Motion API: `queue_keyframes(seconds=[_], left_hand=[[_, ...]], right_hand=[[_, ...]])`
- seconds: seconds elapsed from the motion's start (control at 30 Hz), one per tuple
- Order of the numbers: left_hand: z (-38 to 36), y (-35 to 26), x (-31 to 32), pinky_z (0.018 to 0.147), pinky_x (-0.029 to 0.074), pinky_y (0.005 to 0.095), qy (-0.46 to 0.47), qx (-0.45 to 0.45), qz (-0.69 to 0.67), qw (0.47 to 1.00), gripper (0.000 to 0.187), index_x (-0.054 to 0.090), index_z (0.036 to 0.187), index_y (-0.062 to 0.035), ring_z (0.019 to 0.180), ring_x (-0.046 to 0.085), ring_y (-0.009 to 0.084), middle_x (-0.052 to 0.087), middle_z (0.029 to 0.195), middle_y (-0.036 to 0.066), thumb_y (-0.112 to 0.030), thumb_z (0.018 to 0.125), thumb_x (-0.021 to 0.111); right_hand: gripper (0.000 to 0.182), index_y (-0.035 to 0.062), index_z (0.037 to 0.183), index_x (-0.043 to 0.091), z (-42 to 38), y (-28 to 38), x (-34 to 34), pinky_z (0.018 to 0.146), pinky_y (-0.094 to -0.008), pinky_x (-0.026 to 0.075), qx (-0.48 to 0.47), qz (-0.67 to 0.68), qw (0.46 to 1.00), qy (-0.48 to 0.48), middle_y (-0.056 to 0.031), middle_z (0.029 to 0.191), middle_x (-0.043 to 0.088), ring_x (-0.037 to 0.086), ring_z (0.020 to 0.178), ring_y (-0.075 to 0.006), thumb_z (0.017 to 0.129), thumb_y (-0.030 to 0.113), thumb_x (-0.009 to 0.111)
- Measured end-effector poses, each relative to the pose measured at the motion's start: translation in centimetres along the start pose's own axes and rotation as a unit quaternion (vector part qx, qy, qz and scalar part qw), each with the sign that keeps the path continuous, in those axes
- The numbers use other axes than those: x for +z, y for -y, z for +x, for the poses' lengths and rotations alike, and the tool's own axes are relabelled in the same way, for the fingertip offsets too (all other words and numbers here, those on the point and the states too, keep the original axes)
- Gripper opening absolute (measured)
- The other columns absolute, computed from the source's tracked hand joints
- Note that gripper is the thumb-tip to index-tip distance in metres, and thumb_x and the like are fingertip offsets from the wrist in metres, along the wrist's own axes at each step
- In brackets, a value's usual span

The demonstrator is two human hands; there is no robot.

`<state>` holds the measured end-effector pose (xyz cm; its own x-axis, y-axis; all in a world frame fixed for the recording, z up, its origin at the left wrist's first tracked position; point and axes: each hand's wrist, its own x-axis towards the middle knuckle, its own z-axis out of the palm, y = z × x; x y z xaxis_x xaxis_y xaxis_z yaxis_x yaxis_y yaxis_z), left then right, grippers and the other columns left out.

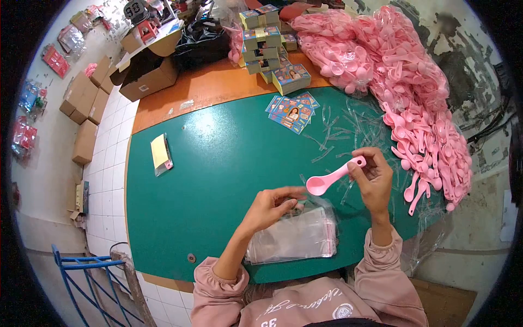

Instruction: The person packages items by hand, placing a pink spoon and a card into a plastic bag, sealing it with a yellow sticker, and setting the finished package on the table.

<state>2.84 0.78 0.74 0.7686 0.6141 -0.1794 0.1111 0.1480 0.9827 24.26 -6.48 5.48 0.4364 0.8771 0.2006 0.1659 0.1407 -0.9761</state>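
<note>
Pink spoon (319, 186) sits in my right hand (375, 180), pinched by the handle, presumably leaving its bowl free; clear bags (289, 238) lie below my left hand (267, 209) (grasping one? I can't tell).

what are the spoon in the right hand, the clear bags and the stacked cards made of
Pink spoon: likely molded plastic, smooth and slightly glossy, evenly colored.
Clear bags: probably thin plastic film, shiny, see-through, creased.
Stacked cards: seemingly printed paper or cardstock, pale layered edges; finish unclear.
</note>
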Motion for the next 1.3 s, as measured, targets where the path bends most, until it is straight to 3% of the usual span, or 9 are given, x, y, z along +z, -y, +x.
queue_keyframes(seconds=[0.1,0.3,0.63,0.73,0.83,1.0,1.13,1.2,1.3], left_hand=[[0.2,0.5,0.1,0.068,0.048,0.0230,-0.011,-0.043,-0.026,0.999,0.026,0.054,0.107,0.0005,0.082,0.061,0.0112,0.065,0.089,0.009,-0.007,0.083,0.057],[0.2,0.2,0.0,0.067,0.047,0.0226,-0.064,-0.046,-0.091,0.993,0.036,0.049,0.112,-0.0003,0.076,0.061,0.0106,0.065,0.084,0.008,-0.004,0.079,0.062],[0.1,-0.3,0.1,0.064,0.047,0.0203,-0.090,-0.031,-0.088,0.992,0.037,0.052,0.113,0.0001,0.075,0.060,0.0082,0.065,0.082,0.007,-0.004,0.077,0.064],[0.2,-0.5,0.1,0.066,0.049,0.0208,-0.101,-0.040,-0.074,0.991,0.033,0.054,0.110,-0.0001,0.076,0.060,0.0087,0.065,0.084,0.007,-0.005,0.078,0.063],[0.2,-0.8,0.1,0.077,0.048,0.0251,-0.088,-0.061,-0.085,0.991,0.034,0.053,0.111,0.0018,0.086,0.060,0.0136,0.063,0.094,0.010,-0.005,0.079,0.061],[0.4,-0.3,0.8,0.082,0.047,0.0263,-0.068,0.002,-0.065,0.996,0.030,0.053,0.111,0.0022,0.096,0.057,0.0148,0.060,0.104,0.012,-0.005,0.082,0.057],[0.6,-0.2,1.7,0.077,0.049,0.0263,-0.111,0.063,-0.088,0.988,0.021,0.057,0.103,0.0038,0.088,0.060,0.0143,0.063,0.094,0.009,-0.007,0.085,0.054],[0.2,-1.9,0.9,0.070,0.051,0.0261,-0.073,-0.089,0.157,0.981,0.020,0.061,0.092,0.0050,0.082,0.063,0.0155,0.065,0.082,0.008,-0.012,0.087,0.052],[0.1,-1.1,0.3,0.061,0.050,0.0245,-0.026,-0.129,0.039,0.991,0.028,0.062,0.087,0.0042,0.073,0.063,0.0124,0.065,0.074,0.007,-0.020,0.090,0.048]], right_hand=[[0.020,0.0000,0.095,0.054,-0.2,-0.4,0.4,0.055,-0.0180,0.044,-0.029,-0.009,0.999,-0.011,-0.0027,0.079,0.056,0.054,0.068,-0.0062,0.078,0.003,0.063],[0.019,-0.0003,0.094,0.055,-0.6,-0.2,1.0,0.059,-0.0192,0.045,0.027,0.002,1.000,0.010,-0.0029,0.078,0.057,0.054,0.070,-0.0067,0.077,0.003,0.063],[0.019,-0.0008,0.093,0.056,-1.0,-0.6,2.0,0.059,-0.0183,0.042,-0.033,-0.011,0.999,-0.025,-0.0024,0.078,0.058,0.052,0.069,-0.0054,0.076,0.003,0.064],[0.017,-0.0002,0.092,0.057,-1.0,-0.8,2.0,0.056,-0.0172,0.039,-0.025,-0.017,0.999,-0.021,-0.0009,0.077,0.057,0.049,0.067,-0.0036,0.077,0.003,0.064],[0.015,0.0002,0.091,0.058,-1.0,-0.4,2.0,0.054,-0.0164,0.036,-0.007,-0.042,0.999,-0.004,0.0009,0.074,0.055,0.046,0.064,-0.0022,0.077,0.003,0.063],[0.013,0.0006,0.090,0.060,-1.1,-0.7,2.6,0.053,-0.0164,0.037,-0.007,-0.081,0.997,0.019,0.0021,0.070,0.055,0.046,0.060,-0.0020,0.077,0.003,0.063],[0.019,0.0006,0.093,0.057,-0.8,-1.1,2.4,0.056,-0.0173,0.040,-0.004,-0.023,1.000,0.009,-0.0001,0.075,0.057,0.050,0.064,-0.0037,0.076,0.004,0.064],[0.020,0.0006,0.094,0.056,-0.8,-1.3,2.3,0.058,-0.0177,0.041,-0.003,0.010,1.000,-0.019,-0.0011,0.077,0.057,0.051,0.066,-0.0043,0.076,0.004,0.065],[0.023,0.0006,0.095,0.053,-0.9,-1.3,2.3,0.059,-0.0178,0.042,-0.007,0.016,0.999,-0.036,-0.0021,0.079,0.057,0.052,0.069,-0.0048,0.076,0.004,0.066]])
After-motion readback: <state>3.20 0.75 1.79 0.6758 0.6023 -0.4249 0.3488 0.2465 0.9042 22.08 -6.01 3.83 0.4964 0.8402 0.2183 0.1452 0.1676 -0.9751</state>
